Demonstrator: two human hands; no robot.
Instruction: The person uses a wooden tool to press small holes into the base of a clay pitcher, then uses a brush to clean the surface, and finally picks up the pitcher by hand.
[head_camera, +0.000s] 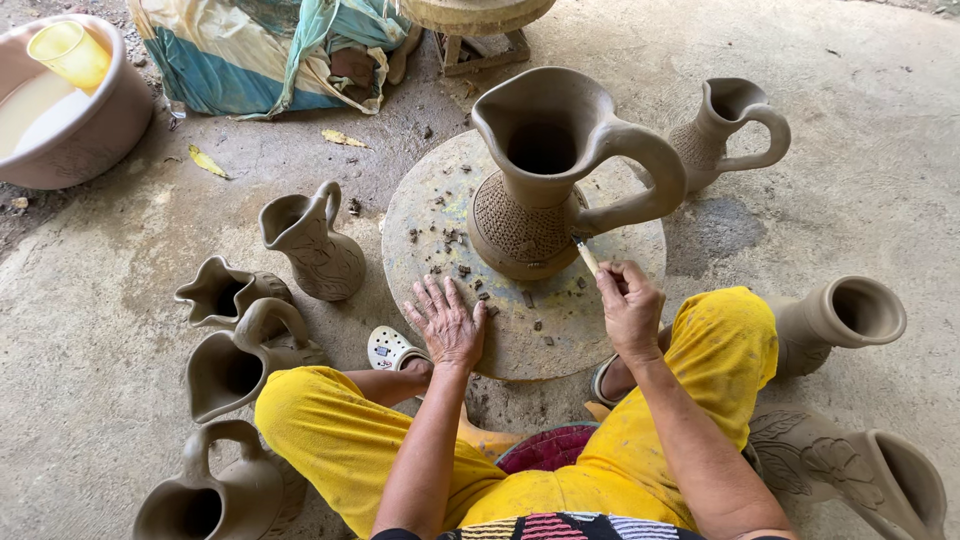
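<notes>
A tall unfired clay jug (560, 150) with a wide spout, a curved handle and a pierced lattice belly stands on a round stone turntable (620, 260). My right hand (630, 308) grips a small pale carving tool (586, 256) whose tip touches the jug's lower belly. My left hand (446, 322) lies flat, fingers spread, on the near left part of the turntable. Small clay crumbs (450, 245) are scattered over the disc around the jug's base.
Several more clay jugs stand on the concrete floor: one (315, 245) left of the disc, others (235, 365) by my left knee, one (725, 135) behind right, two (840, 320) at right. A basin (95, 130) with a yellow cup (70, 52) sits far left, a cloth bundle (270, 50) behind.
</notes>
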